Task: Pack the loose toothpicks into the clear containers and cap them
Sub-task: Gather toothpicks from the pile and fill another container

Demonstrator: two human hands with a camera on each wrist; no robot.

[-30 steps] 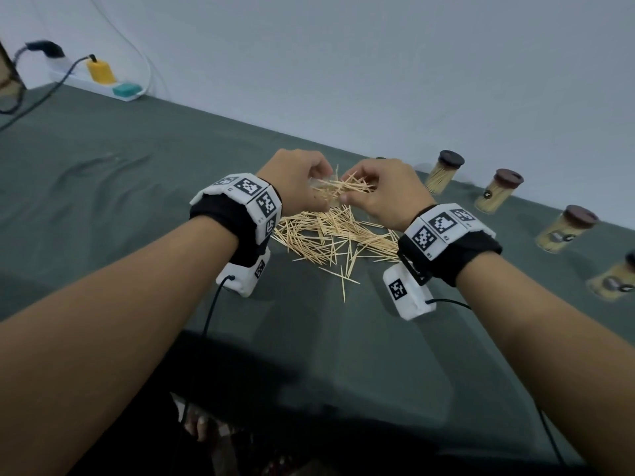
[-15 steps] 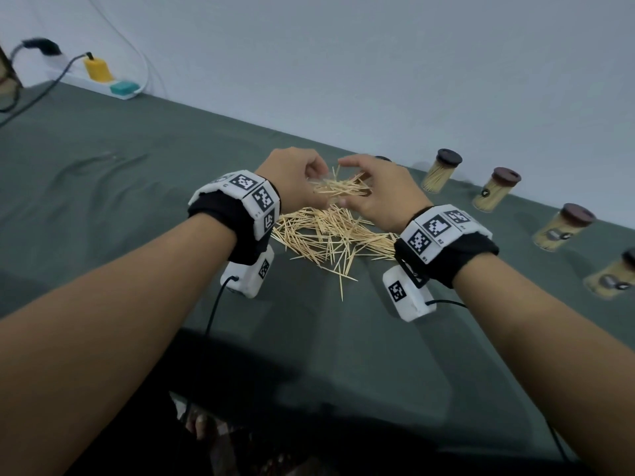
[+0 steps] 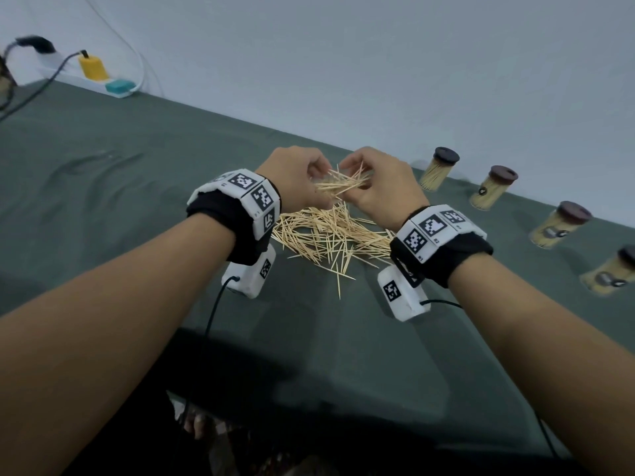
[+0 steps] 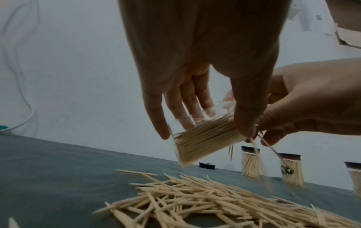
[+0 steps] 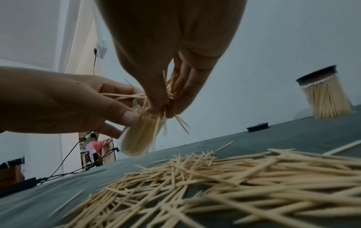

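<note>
My left hand grips a clear container, tilted and partly filled with toothpicks, a little above the table. My right hand pinches a splayed bunch of toothpicks at the container's mouth. A few sticks hang or drop below the right fingertips. Beneath both hands, a pile of loose toothpicks lies on the green cloth. A loose dark cap sits on the cloth behind the pile.
Several capped, filled containers stand in a row along the back right of the green-covered table. A power strip with plugs lies at the far left by the wall. Wrist camera cables trail toward the near edge.
Both hands stay above the pile. The right hand's fingers have curled tighter round the bunch, and the sticks now splay out more at the container's mouth.
</note>
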